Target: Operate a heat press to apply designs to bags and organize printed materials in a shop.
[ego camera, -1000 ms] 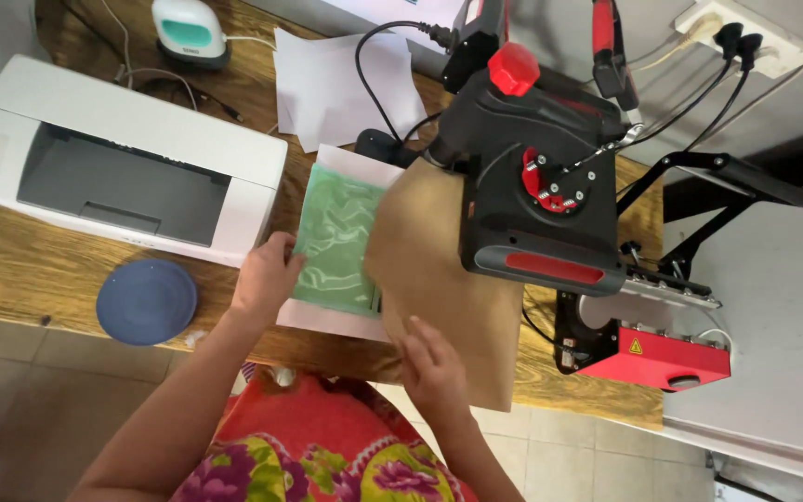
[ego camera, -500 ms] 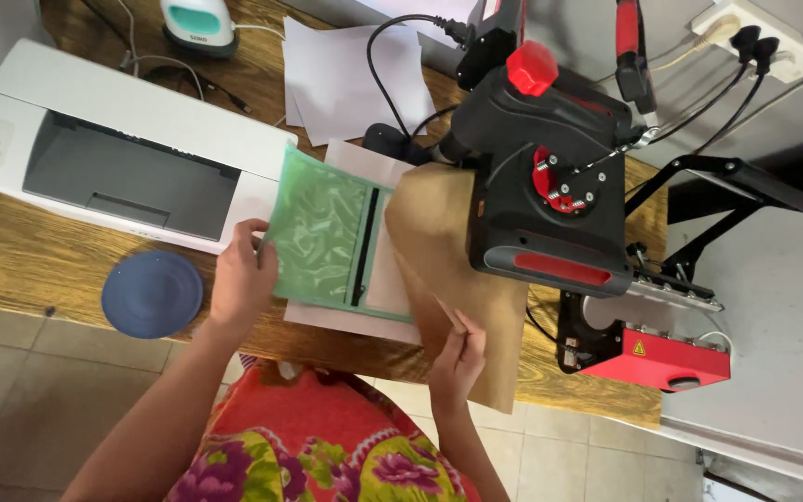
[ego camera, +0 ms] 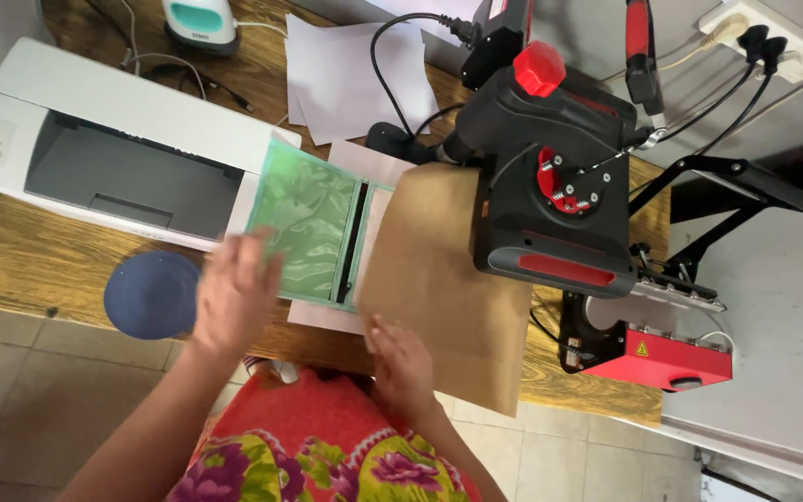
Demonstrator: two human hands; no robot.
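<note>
Left hand: the left hand (ego camera: pixel 234 296) sits at lower centre-left of the frame, blurred, its fingers (ego camera: pixel 251 249) spread flat and loose, closed on nothing; they overlap the lower left corner of the green mat.
Green mat: the green mat (ego camera: pixel 313 218) lies flat in the middle of the frame, its left edge against the white cutting machine (ego camera: pixel 113 153), its right edge running under the brown paper sheet; a dark strip crosses it near that right edge.
Right hand: the right hand (ego camera: pixel 401 364) is at lower centre, palm down, fingers (ego camera: pixel 385 327) extended and resting on the lower left edge of the brown paper, gripping nothing that I can see.
Brown paper sheet: the brown paper sheet (ego camera: pixel 439 297) lies right of the mat and reaches past the front edge of the desk (ego camera: pixel 30 265) (its far end slips beneath the press).
Heat press: the black and red heat press (ego camera: pixel 550 195) fills the upper right centre, covering the top of the brown sheet.
White sheets: 1 white sheet (ego camera: pixel 322 318) peeps out below the mat; loose white papers (ego camera: pixel 355 79) lie at upper centre.
Other things: a round blue disc (ego camera: pixel 146 296) at lower left, a small mint-coloured device (ego camera: pixel 199 20) cut off by the top edge, a red mug press (ego camera: pixel 652 349) at lower right.
Hard to tell: whether the left fingertips press the mat or hover just over it; motion blur hides this.
</note>
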